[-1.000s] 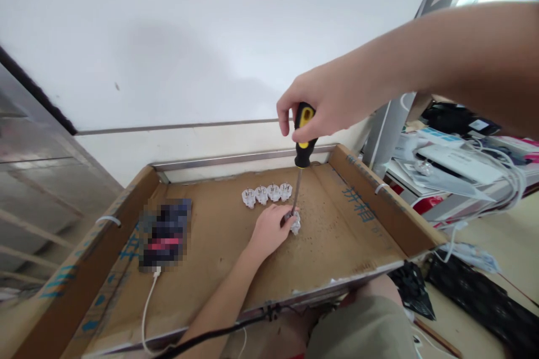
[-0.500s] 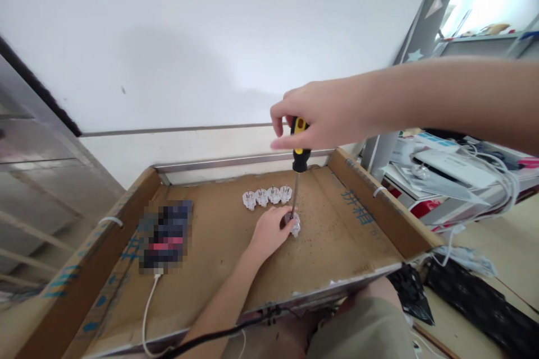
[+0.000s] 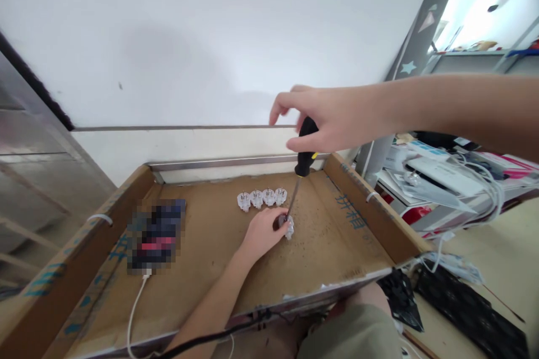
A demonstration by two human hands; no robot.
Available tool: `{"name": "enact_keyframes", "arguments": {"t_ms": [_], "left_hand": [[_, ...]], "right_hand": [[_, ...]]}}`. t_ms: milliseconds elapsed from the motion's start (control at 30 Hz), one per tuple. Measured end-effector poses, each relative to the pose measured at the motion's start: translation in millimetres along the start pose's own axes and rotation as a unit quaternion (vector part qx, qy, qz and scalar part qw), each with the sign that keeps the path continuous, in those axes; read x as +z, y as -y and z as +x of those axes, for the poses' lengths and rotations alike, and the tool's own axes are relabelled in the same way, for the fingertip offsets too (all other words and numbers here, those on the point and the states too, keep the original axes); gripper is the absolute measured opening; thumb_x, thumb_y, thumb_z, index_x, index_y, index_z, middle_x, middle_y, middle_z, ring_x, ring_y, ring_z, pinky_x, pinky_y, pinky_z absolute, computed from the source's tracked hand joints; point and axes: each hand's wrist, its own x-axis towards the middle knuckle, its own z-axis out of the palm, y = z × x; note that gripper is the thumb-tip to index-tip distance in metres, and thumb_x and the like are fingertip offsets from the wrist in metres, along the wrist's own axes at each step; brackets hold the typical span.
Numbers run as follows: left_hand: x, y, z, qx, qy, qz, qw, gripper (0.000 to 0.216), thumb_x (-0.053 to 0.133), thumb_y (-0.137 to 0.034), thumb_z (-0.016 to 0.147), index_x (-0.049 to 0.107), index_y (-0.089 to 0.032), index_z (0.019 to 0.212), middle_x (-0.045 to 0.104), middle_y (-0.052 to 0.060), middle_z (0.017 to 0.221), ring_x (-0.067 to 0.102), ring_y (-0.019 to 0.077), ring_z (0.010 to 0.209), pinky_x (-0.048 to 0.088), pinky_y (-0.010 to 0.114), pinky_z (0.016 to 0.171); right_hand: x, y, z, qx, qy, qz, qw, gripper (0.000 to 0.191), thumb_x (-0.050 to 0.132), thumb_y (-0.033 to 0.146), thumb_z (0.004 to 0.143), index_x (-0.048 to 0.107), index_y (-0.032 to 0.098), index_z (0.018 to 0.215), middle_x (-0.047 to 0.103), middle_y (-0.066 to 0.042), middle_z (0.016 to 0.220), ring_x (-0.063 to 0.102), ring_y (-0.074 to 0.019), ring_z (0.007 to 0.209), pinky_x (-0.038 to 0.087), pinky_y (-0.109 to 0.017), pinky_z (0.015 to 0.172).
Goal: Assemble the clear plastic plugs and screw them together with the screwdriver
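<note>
My right hand (image 3: 318,118) is around the black and yellow handle of a screwdriver (image 3: 307,146), its fingers loosely curled and partly spread. The shaft slants down, and its tip meets a clear-white plug piece (image 3: 289,228). My left hand (image 3: 265,230) rests on the cardboard, thumb and fingers closed on that piece. Something dark and round shows between the thumb and forefinger; I cannot make out what it is. Just beyond my left hand, several similar clear-white plugs (image 3: 261,198) stand in a row with their metal pins up.
A cardboard-lined tray (image 3: 202,286) with raised sides holds the work. At its left lies a blurred-out dark object (image 3: 158,235) with a white cable (image 3: 137,303). A white wall (image 3: 189,56) rises behind. Papers and cables (image 3: 446,179) crowd a shelf at right.
My right hand's fingers have spread more around the handle, and the screwdriver has turned and leans further right. The left hand keeps its hold. The whole view has shifted slightly.
</note>
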Motion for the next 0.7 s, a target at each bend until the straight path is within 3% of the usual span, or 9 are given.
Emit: {"name": "enact_keyframes", "arguments": {"t_ms": [100,267,433,500,567,633,700], "left_hand": [[-1,1,1,0.005,0.002,0.000,1.000,0.024,0.057,-0.030,0.080,0.062,-0.025,0.103,0.067,0.000,0.096,0.059,0.0192,0.088,0.045,0.031,0.080],[-2,3,3,-0.004,-0.003,0.002,1.000,0.019,0.058,-0.028,0.079,0.062,-0.024,0.097,0.066,0.000,0.089,0.059,0.0177,0.081,0.045,0.030,0.075],[-2,3,2,0.007,-0.006,0.013,1.000,0.019,0.057,-0.030,0.081,0.062,-0.023,0.098,0.065,0.001,0.090,0.058,0.0182,0.083,0.045,0.030,0.076],[-2,3,2,0.009,-0.003,0.017,1.000,0.019,0.056,-0.032,0.082,0.061,-0.023,0.098,0.065,0.001,0.091,0.058,0.0185,0.084,0.045,0.031,0.077],[-2,3,2,0.009,0.000,0.017,1.000,0.019,0.056,-0.033,0.084,0.061,-0.023,0.099,0.065,0.002,0.092,0.059,0.0189,0.085,0.044,0.031,0.078],[-2,4,1,0.008,0.001,0.015,1.000,0.020,0.056,-0.033,0.084,0.061,-0.023,0.100,0.066,0.002,0.094,0.059,0.0192,0.086,0.044,0.032,0.079],[-2,4,1,0.006,0.002,0.013,1.000,0.020,0.056,-0.033,0.084,0.061,-0.023,0.101,0.066,0.002,0.094,0.059,0.0193,0.087,0.044,0.032,0.080]], "right_hand": [[3,-4,6,0.024,-0.019,-0.093,0.995,0.030,0.045,0.044,0.077,0.056,0.023,0.095,0.059,-0.005,0.086,0.053,-0.0164,0.068,0.035,-0.029,0.059],[5,-4,9,-0.045,-0.051,0.002,0.998,0.036,0.051,0.045,0.073,0.049,0.025,0.103,0.053,-0.003,0.110,0.049,-0.0077,0.061,0.035,-0.024,0.053],[2,-14,19,0.031,0.020,-0.056,0.998,0.032,0.046,0.051,0.076,0.057,0.023,0.086,0.061,-0.002,0.082,0.052,-0.0137,0.064,0.037,-0.029,0.058],[0,-22,24,0.038,0.052,-0.025,0.998,0.027,0.055,0.043,0.072,0.057,0.025,0.092,0.061,-0.001,0.090,0.054,-0.0139,0.069,0.040,-0.028,0.059],[-2,-28,27,0.032,0.058,0.024,0.998,0.035,0.061,0.037,0.068,0.055,0.027,0.102,0.059,-0.001,0.107,0.056,-0.0137,0.077,0.042,-0.027,0.061],[-2,-30,28,0.023,0.052,0.072,0.996,0.040,0.060,0.042,0.070,0.054,0.029,0.107,0.056,-0.001,0.115,0.057,-0.0139,0.082,0.044,-0.027,0.064],[0,-31,29,0.045,0.062,0.089,0.993,0.039,0.050,0.053,0.076,0.055,0.028,0.105,0.060,-0.003,0.107,0.058,-0.0150,0.077,0.045,-0.029,0.064]]}}
